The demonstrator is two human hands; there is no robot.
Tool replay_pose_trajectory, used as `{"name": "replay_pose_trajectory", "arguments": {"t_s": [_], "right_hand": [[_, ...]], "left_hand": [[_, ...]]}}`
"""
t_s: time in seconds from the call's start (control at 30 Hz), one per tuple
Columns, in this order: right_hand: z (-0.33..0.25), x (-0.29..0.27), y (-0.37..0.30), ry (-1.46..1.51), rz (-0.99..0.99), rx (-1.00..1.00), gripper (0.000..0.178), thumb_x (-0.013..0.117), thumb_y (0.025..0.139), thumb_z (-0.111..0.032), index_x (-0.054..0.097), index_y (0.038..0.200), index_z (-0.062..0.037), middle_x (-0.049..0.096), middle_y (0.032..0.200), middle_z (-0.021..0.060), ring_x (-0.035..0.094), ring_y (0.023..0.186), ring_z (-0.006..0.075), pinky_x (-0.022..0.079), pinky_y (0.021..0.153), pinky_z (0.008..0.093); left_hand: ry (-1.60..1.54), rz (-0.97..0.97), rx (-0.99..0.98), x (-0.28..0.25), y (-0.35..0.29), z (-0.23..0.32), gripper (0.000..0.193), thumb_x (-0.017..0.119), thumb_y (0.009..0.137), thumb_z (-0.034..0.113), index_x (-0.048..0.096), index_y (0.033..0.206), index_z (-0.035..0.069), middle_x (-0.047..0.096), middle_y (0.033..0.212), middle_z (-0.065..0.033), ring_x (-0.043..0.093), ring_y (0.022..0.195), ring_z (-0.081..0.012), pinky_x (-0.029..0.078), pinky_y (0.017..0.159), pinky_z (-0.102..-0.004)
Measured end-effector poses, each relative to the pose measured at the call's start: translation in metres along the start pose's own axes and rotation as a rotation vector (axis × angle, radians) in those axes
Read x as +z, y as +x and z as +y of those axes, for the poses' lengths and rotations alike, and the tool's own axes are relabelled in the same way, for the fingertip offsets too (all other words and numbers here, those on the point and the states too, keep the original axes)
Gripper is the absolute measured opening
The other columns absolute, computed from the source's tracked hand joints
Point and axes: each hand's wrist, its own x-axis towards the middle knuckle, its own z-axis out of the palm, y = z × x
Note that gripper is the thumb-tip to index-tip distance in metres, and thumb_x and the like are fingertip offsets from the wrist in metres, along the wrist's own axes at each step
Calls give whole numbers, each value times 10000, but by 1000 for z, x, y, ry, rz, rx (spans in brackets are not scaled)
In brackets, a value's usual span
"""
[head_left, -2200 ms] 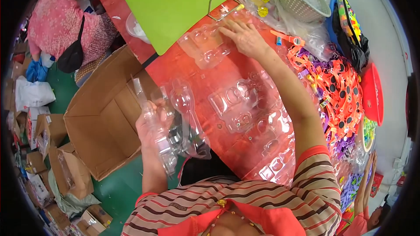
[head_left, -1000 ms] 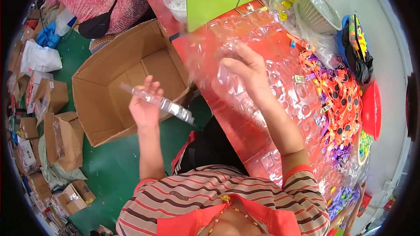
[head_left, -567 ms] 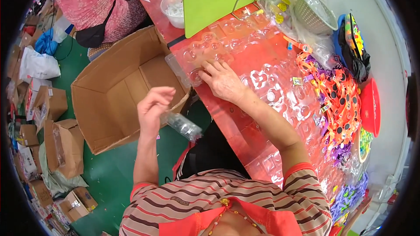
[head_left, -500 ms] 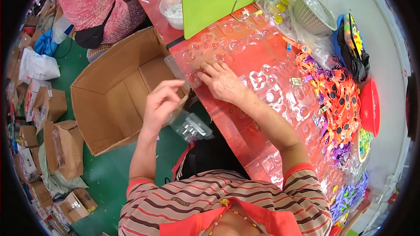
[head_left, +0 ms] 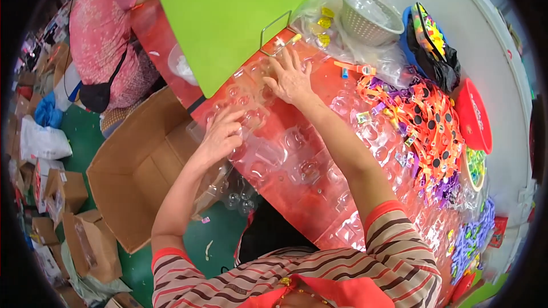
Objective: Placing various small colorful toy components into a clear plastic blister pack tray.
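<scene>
Clear moulded plastic blister trays (head_left: pixel 242 101) lie along the near edge of the red table (head_left: pixel 268 117). My left hand (head_left: pixel 220 138) rests at the table edge over the end of these trays, its fingers loosely bent and apart, with nothing visible in them. Farther along, my right hand (head_left: pixel 292 80) reaches over the far end of the same trays with fingers spread and nothing held. Its fingertips are close to a small white piece (head_left: pixel 279 41) and a bent wire stand (head_left: pixel 262 41) at the foot of an upright green board (head_left: pixel 240 17). More clear trays (head_left: pixel 294 157) lie loose nearer me.
A large cardboard box (head_left: pixel 134 162) stands left of the table. Orange watch-like straps (head_left: pixel 436 128) are heaped at right, near a grey basket (head_left: pixel 365 20), a red bowl (head_left: pixel 474 117) and purple pieces (head_left: pixel 474 239). A person in pink (head_left: pixel 103 40) sits at the far left.
My right hand has moved away from me along the trays toward the green board, its fingers spreading. My left hand has come onto the table edge. The view has shifted.
</scene>
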Motion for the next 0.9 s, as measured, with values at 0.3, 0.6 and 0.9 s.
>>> {"name": "replay_pose_trajectory", "arguments": {"t_s": [0.3, 0.6, 0.9], "right_hand": [[47, 9, -6, 91, -226, 44, 657, 476, 918, -589, 421, 1439, -193, 285, 1540, 162, 225, 1430, 421, 258, 1034, 738], [53, 11, 6, 84, -192, 21, 696, 417, 931, -631, 372, 1476, -200, 271, 1562, 142, 251, 1432, 408, 226, 1062, 731], [23, -65, -47, 678, 33, 3, 528, 500, 977, -436, 537, 1350, -65, 486, 1422, 175, 454, 1312, 331, 339, 1066, 480]], "left_hand": [[-26, 8, 25, 8, 17, -4, 148, 583, 750, 199, 595, 767, 53, 429, 1503, -170, 217, 1459, -413, 104, 1146, -608], [-110, 48, 17, 12, 24, 2, 121, 588, 741, 178, 614, 757, 61, 481, 1463, -175, 222, 1468, -386, 52, 1163, -583], [-409, 284, 122, -1, -9, 43, 77, 577, 751, 57, 606, 786, -4, 582, 1326, -190, 534, 1207, -256, 382, 1034, -378]]}}
